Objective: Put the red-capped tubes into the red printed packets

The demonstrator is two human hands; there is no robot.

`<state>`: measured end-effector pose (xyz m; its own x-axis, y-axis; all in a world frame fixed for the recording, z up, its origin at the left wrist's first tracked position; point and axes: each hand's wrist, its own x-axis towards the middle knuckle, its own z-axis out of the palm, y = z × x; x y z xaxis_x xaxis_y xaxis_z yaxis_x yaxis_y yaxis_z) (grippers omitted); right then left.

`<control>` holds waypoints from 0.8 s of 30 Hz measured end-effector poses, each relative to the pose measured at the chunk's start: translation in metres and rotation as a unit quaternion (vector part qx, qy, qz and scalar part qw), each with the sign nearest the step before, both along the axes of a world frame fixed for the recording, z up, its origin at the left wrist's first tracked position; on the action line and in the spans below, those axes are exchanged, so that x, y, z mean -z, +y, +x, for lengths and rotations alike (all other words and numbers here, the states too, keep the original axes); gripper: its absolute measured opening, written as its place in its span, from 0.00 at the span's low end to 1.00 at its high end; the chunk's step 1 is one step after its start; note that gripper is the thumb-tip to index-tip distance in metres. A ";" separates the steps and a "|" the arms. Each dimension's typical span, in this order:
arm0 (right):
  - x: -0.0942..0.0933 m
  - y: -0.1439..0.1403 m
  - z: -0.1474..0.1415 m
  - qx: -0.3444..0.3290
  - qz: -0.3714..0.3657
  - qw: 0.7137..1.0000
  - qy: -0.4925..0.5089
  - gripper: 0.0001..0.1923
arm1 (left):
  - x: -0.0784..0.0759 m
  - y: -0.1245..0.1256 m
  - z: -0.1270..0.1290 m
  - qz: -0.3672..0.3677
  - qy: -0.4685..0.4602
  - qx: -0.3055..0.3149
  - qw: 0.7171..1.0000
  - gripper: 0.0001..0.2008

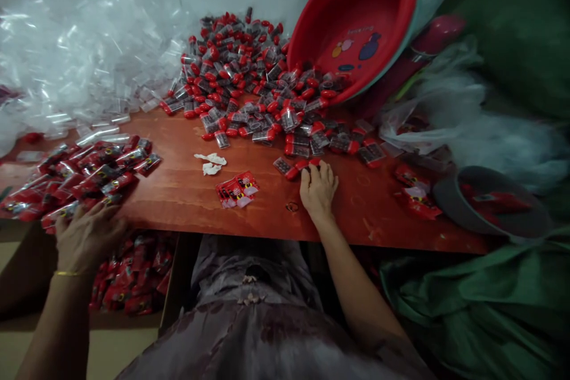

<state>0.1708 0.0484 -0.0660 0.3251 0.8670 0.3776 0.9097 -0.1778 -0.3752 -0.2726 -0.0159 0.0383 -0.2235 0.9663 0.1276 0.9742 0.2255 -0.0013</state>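
Clothing [240, 338] fronts my view, left hand [91, 234] spread at seemingly finished packets [89, 173], right hand [319, 190] curled over tubes [291, 173], many loose.

The counter [173, 202] is orange-brown. The capped tubes [240, 71] are clear and dark, with red ends. The packets [91, 178] are mostly red. The cards [237, 189] are red, printed in black, yellow and pink. The basin [369, 0] is red with blue, orange and pink figures.
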 end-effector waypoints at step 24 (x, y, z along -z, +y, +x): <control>0.001 0.001 0.003 -0.021 0.011 1.000 0.016 0.22 | 0.041 0.138 0.129 -0.070 0.003 0.284 0.956 0.17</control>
